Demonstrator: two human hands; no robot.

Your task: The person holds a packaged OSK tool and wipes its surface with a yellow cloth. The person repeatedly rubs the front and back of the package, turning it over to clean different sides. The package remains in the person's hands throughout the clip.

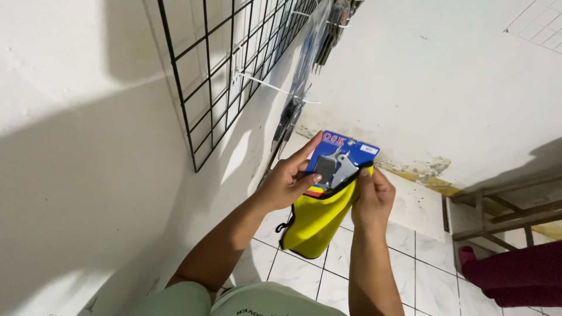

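Blue carded blister pack (341, 159) of metal parts sat half inside yellow fabric pouch (316, 219); left hand (285, 181) fingers clasped the pack, right hand (372, 199) fingers pinched pouch's rim, below black wire grid (228, 64).

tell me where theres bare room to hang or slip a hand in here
Bare squares on the lower wire grid, left of the white hook. Bare floor tiles between the right hand and maroon cloth. Crowded: hanging packets top centre; both hands grip the blue card pack and yellow pouch.

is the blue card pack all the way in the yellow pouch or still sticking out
Sticking out. Most of the blue card pack shows above the yellow pouch mouth; left hand grips the pack, right hand the pouch's rim.
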